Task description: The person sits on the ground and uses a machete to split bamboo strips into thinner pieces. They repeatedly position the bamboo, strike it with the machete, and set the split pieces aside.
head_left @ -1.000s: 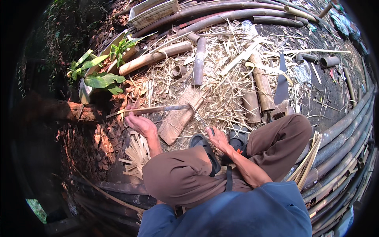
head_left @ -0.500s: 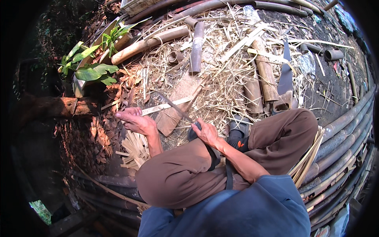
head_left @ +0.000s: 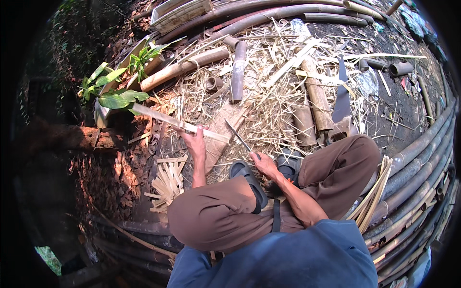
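A flat, pale bamboo strip [head_left: 168, 118] is held in my left hand [head_left: 194, 142], its fingers and thumb closed about it. The strip slants from the leaves at upper left down toward a worn wooden board [head_left: 222, 126] on the ground. My right hand [head_left: 264, 164] grips the handle of a knife [head_left: 237, 136], whose narrow blade points up and left over the board, apart from the strip. Beside my left knee lies a heap of short cut bamboo strips [head_left: 168, 185].
Bamboo shavings [head_left: 273, 96] cover the ground ahead. A saw [head_left: 342, 93] leans by a thick bamboo length [head_left: 318, 101]. Stacked bamboo poles [head_left: 408, 165] curve along the right, with a bundle of long strips [head_left: 374, 194] near my right knee. A pale crate [head_left: 180, 14] stands far left.
My left hand has turned over and now holds the strip raised, with its end over toward the leaves. My right hand has shifted slightly right with the knife, its blade pointing more steeply upward.
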### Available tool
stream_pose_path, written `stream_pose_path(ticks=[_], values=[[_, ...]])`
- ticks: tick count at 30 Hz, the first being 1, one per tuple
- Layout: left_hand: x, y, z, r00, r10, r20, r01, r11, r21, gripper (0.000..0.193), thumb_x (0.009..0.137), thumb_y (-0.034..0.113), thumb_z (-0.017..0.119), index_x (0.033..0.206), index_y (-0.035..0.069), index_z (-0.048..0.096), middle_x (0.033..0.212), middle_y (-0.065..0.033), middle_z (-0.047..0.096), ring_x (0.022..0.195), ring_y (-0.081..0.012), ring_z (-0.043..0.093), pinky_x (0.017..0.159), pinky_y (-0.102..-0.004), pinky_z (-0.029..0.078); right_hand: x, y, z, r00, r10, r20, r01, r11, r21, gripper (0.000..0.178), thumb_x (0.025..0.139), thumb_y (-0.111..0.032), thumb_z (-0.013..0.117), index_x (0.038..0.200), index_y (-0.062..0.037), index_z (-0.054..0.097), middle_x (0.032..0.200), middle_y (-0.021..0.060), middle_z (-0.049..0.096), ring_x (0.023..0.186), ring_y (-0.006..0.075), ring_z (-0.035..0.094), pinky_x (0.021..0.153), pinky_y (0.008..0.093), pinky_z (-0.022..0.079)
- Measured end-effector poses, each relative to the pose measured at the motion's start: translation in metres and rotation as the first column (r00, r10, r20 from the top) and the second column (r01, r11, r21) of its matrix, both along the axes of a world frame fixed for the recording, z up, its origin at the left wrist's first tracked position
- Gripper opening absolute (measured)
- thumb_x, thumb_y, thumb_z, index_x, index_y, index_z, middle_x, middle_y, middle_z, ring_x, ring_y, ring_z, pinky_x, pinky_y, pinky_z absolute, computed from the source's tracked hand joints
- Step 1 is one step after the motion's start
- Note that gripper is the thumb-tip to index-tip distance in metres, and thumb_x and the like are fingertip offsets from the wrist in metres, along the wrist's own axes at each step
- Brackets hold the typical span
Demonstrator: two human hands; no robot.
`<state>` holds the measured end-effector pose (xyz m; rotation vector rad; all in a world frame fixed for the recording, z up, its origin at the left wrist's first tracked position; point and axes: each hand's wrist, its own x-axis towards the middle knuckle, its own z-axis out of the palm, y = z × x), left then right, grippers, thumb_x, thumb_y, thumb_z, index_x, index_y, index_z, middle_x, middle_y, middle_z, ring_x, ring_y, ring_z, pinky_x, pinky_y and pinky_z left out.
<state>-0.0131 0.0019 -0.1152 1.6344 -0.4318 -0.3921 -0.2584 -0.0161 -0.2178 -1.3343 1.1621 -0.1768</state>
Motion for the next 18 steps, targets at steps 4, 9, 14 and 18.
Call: stream_pose_path(ticks=[4, 9, 14, 18], values=[[0.054, 0.032, 0.046, 0.979, -0.205, 0.003, 0.197, 0.935, -0.295, 0.045, 0.101, 0.028, 0.053, 0.134, 0.000, 0.041, 0.095, -0.0157, 0.066, 0.084, -0.0244, 0.069, 0.076, -0.0397, 0.060, 0.012, 0.008, 0.004, 0.996, -0.029, 0.083, 0.018, 0.992, 0.128, 0.050, 0.096, -0.054, 0.051, 0.076, -0.0083, 0.050, 0.058, 0.0004, 0.047, 0.045, 0.0124, 0.044, 0.043, 0.0303, 0.038], [0.036, 0.037, 0.053, 0.956, -0.293, 0.025, 0.294, 0.947, -0.128, 0.052, 0.095, 0.057, 0.052, 0.112, 0.008, 0.054, 0.076, -0.0039, 0.059, 0.070, -0.0126, 0.060, 0.065, -0.0280, 0.052, 0.013, 0.015, 0.010, 0.975, -0.105, 0.197, 0.037, 0.946, 0.323, 0.049, 0.097, -0.056, 0.049, 0.079, -0.0104, 0.045, 0.056, 0.0002, 0.046, 0.043, 0.0113, 0.045, 0.040, 0.0278, 0.040], [0.039, 0.044, 0.019, 0.996, -0.057, -0.061, 0.063, 0.993, 0.104, 0.036, 0.104, 0.039, 0.043, 0.109, 0.007, 0.058, 0.066, -0.0001, 0.047, 0.058, -0.0089, 0.049, 0.054, -0.0240, 0.046, 0.016, 0.015, 0.010, 0.979, -0.083, 0.187, 0.024, 0.954, 0.298, 0.051, 0.096, -0.055, 0.049, 0.082, -0.0051, 0.050, 0.057, 0.0023, 0.048, 0.045, 0.0139, 0.048, 0.041, 0.0312, 0.041], [0.051, 0.048, 0.028, 0.995, -0.094, -0.029, 0.097, 0.980, 0.176, 0.040, 0.102, 0.042, 0.047, 0.107, 0.006, 0.061, 0.077, -0.0012, 0.053, 0.066, -0.0110, 0.052, 0.062, -0.0283, 0.049, 0.012, 0.017, -0.001, 0.993, -0.035, 0.113, 0.013, 0.983, 0.184, 0.057, 0.095, -0.056, 0.050, 0.093, 0.0008, 0.057, 0.063, 0.0089, 0.057, 0.052, 0.0214, 0.056, 0.050, 0.0375, 0.047]])
